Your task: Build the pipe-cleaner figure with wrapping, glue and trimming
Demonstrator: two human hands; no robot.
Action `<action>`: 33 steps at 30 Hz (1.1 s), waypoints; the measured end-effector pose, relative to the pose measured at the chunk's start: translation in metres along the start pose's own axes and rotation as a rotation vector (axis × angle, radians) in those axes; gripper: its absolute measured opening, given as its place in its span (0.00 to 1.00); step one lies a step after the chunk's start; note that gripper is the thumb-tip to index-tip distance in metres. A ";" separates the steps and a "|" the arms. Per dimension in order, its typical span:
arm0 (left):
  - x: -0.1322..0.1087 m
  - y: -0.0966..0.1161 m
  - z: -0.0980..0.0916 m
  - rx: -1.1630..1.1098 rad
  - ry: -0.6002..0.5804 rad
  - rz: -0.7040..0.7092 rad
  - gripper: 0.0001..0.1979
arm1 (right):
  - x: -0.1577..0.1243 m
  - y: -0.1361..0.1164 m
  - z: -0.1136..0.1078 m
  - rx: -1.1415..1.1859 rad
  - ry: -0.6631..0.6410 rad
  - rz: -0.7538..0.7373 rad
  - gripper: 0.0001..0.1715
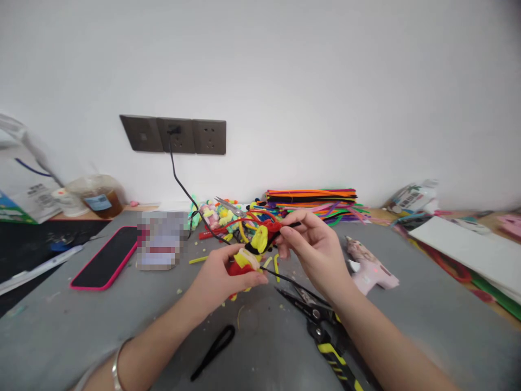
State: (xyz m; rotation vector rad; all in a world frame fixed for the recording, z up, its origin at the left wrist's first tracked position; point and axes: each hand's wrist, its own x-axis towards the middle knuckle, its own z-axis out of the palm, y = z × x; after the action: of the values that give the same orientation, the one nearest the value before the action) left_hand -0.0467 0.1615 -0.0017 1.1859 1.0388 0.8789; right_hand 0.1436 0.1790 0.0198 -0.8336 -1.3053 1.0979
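My left hand [222,277] is closed around a small figure of yellow and red pipe cleaners [249,254], held just above the grey mat. My right hand [315,247] pinches a black pipe cleaner [285,227] that runs to the top of the figure. Both hands meet over the middle of the mat. A bracelet sits on my left wrist [118,365].
Cutting pliers with yellow-black handles [325,331] lie under my right forearm. A pink glue gun [370,266] lies to the right, a pink-cased phone [106,263] to the left. A stack of coloured pipe cleaners [313,202] stands at the wall. A black loop [214,350] lies near me.
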 end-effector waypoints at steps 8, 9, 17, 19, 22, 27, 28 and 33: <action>-0.001 -0.003 0.000 -0.132 -0.028 -0.078 0.32 | -0.007 0.001 -0.012 -0.257 -0.010 -0.307 0.13; -0.001 -0.002 0.000 -0.115 -0.030 -0.078 0.31 | -0.007 -0.001 -0.013 -0.317 -0.048 -0.365 0.11; -0.002 0.007 -0.005 -0.005 -0.080 -0.102 0.25 | -0.004 -0.011 -0.031 -0.679 -0.165 -0.621 0.08; -0.003 0.008 -0.007 -0.017 -0.133 -0.124 0.25 | -0.004 -0.012 -0.034 -0.718 -0.141 -0.619 0.08; -0.002 0.009 -0.010 -0.016 -0.143 -0.118 0.29 | -0.004 -0.011 -0.036 -0.722 -0.123 -0.609 0.07; 0.000 0.012 -0.015 0.073 -0.003 -0.013 0.31 | -0.004 -0.010 -0.035 -0.799 -0.086 -0.632 0.06; 0.001 0.013 -0.016 0.075 0.033 0.011 0.32 | -0.003 -0.009 -0.035 -0.822 -0.079 -0.640 0.06; 0.006 0.009 -0.018 -0.057 0.196 0.109 0.29 | -0.002 -0.007 -0.034 -0.881 -0.046 -0.693 0.08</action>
State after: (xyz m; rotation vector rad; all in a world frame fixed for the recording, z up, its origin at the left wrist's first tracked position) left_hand -0.0617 0.1739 0.0054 1.1332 1.1063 1.1208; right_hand 0.1780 0.1784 0.0214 -0.8551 -1.9456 -0.0459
